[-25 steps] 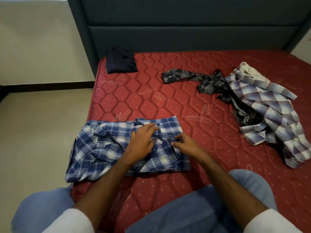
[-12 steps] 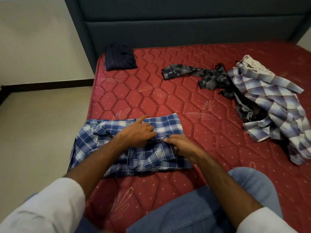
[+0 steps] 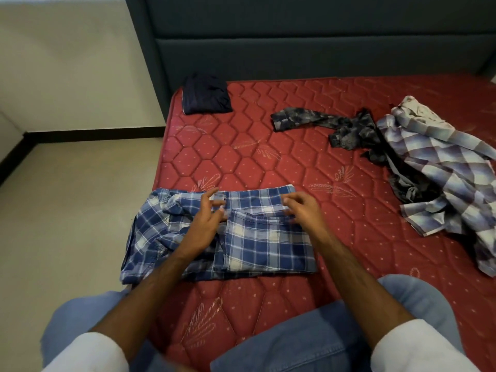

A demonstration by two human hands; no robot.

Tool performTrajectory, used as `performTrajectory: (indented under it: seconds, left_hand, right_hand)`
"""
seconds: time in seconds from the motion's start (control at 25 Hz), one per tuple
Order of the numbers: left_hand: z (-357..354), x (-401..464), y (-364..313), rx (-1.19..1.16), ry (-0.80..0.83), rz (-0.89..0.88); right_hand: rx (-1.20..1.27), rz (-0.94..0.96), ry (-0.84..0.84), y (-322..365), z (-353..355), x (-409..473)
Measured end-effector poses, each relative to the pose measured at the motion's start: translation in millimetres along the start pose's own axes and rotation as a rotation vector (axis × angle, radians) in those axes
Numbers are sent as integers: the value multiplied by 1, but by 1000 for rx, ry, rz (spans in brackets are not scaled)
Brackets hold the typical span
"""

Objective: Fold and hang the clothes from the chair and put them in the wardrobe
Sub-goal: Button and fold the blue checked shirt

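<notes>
Both of your hands had lifted and spread apart since half a second earlier, when the left pressed the middle of the blue plaid shirt [image 3: 220, 232] and the right pinched a fold just beside it. Your left hand [image 3: 204, 221] hovered with fingers loosely splayed, gripping nothing, over the shirt's centre seam; your right hand [image 3: 303, 210] hung with fingers lightly curled over the upper right corner of the folded panel, and whether its tips touched cloth could not be told. The shirt lay directly beneath and between your hands on the red mattress [image 3: 268, 162], its long axis running left to right across your body. Its right half was folded flat and square under your right hand; its left half was bunched and ran out past your left hand toward the mattress edge, so the left hand was the nearer one for the untidy side. Beyond your right hand, well apart, lay the dark patterned garment [image 3: 346, 130] and the pale checked shirt [image 3: 440, 167], both unfolded. Far ahead of your left hand sat a folded navy garment [image 3: 206, 94] near the headboard [image 3: 295, 49]. Folding looked only partly done, with the bunched side left to bring over.
</notes>
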State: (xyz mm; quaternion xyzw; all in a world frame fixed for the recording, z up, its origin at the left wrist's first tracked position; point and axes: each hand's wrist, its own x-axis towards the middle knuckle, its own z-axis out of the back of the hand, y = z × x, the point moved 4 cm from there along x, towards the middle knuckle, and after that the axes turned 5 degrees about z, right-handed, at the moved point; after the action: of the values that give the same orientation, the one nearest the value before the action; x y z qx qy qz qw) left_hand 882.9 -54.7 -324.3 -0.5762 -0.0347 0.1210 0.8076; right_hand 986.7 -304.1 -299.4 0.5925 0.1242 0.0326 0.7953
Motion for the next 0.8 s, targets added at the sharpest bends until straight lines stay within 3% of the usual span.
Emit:
performTrajectory:
  seconds: [0.08, 0.12, 0.16, 0.24, 0.44, 0.64, 0.8]
  left_hand:
    - [-8, -3, -11, 535, -66, -216]
    - [-16, -4, -14, 777, -87, -317]
    - [-26, -5, -11, 974, -52, -383]
    - [-44, -12, 8, 1123, 63, -312]
    - [-58, -27, 37, 922, 43, -175]
    - [-126, -11, -11, 465, 167, -219]
    - [-206, 2, -48, 499, 268, -286]
  right_hand:
    - [-324, -31, -129, -24, 27, 10]
    - [-383, -98, -109, -38, 32, 14]
    - [-340, -164, -55, -48, 32, 16]
    - [-96, -232, 57, -54, 21, 16]
    - [324, -301, 186, -20, 9, 5]
    - [486, -204, 190, 44, 51, -5]
    - [411, -88, 98, 64, 98, -14]
